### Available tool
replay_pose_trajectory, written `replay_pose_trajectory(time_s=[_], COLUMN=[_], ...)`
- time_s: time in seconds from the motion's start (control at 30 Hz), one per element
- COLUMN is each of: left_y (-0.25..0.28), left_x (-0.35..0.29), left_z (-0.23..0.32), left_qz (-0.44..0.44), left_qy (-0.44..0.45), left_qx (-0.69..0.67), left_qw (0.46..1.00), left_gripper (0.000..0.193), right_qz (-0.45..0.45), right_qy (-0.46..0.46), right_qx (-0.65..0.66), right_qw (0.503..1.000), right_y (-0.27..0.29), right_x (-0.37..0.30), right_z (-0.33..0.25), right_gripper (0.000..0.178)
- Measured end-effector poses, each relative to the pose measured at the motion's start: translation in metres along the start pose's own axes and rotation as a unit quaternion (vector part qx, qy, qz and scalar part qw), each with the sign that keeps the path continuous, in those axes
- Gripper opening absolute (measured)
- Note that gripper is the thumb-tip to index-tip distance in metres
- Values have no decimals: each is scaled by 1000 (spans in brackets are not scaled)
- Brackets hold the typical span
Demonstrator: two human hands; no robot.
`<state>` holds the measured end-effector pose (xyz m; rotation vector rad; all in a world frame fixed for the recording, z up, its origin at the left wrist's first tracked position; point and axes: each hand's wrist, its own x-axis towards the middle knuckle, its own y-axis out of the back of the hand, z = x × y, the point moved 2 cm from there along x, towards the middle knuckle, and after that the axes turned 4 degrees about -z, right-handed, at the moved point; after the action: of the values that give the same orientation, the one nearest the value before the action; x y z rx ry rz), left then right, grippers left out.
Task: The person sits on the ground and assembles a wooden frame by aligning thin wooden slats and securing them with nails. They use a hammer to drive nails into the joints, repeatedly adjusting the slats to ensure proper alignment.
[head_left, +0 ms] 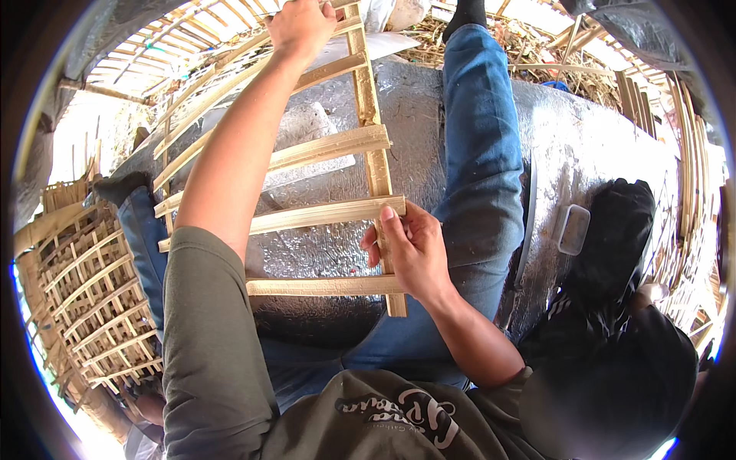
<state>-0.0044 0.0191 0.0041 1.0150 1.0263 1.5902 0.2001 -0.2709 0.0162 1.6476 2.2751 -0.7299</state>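
Over your lap, the bamboo slat frame runs lengthwise away from you, its crosswise slats pointing left to right. Your right hand is clamped around the upright rail; your left hand grips the far end.

The bamboo frame leaves open gaps between its cross slats, wide enough to show the silver sheet beneath. The left hand blocks the top end of the frame, and the right hand closes off the right rail low down. A blue-jeaned leg lies just right of that rail. A finished lattice panel crowds the left side.
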Motion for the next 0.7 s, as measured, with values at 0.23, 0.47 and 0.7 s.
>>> replay_pose_trajectory(time_s=[0.23, 0.47, 0.7], left_y=[-22, -28, -3], left_x=[7, 26, 46], left_z=[-17, -20, -3], left_qz=[90, -30, -137], left_qy=[-62, -78, -105], left_qx=[31, 14, -83], left_qw=[993, 996, 981], left_gripper=[36, 46, 64], right_qz=[1, -2, -7], right_qy=[6, 11, -2], right_qx=[1, 30, 30], right_qw=[1000, 999, 1000], right_y=[1, 2, 1], right_x=[-1, 0, -1], right_z=[1, 0, -2], right_gripper=[30, 29, 27])
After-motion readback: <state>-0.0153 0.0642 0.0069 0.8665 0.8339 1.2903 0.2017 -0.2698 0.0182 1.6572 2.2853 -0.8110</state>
